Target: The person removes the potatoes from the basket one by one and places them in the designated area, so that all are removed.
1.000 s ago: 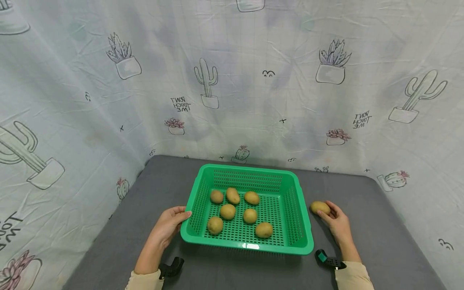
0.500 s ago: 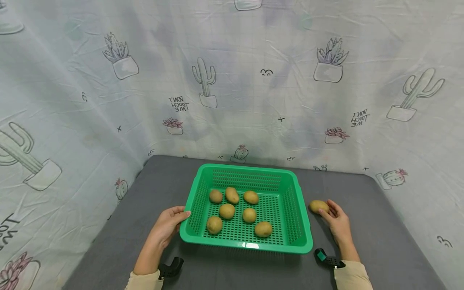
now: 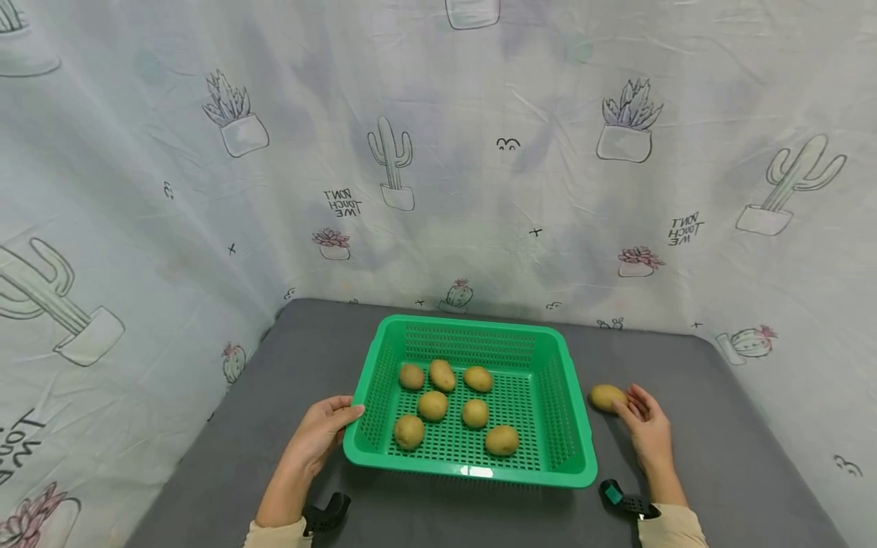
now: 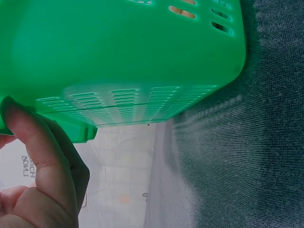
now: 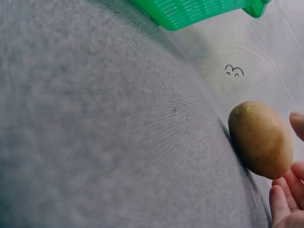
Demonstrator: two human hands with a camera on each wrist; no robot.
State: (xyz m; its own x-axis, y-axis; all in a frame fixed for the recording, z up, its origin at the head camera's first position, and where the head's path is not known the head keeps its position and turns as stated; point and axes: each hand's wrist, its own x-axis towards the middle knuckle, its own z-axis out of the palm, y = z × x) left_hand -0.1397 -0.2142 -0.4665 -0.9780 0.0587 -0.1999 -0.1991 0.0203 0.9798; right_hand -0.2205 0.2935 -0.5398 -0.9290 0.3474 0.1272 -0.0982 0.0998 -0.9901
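Two hands work at either side of a green basket [image 3: 411, 461] in the lower middle of the head view. The left hand [image 3: 327, 430], left of centre, pinches the basket's left rim, thumb over the edge; the left wrist view shows a fingertip against the outer wall. The right hand [image 3: 647, 434], in the lower right, is loosely spread beside a single potato [image 3: 607, 398] that lies on the grey tabletop [image 3: 425, 517], just right of the basket. In the right wrist view, this potato is at right of the frame, with the thumb at the right edge apart from it and the fingers close under its lower end; whether a fingertip touches it, I cannot tell. Seven more potatoes [image 3: 476, 413] lie inside the basket, mostly toward its left and middle. Pale sleeves [image 3: 277, 534] and black wrist devices [image 3: 326, 512] show along the bottom of the head view, and a curtain [image 3: 466, 183] printed with potted plants fills the upper part.
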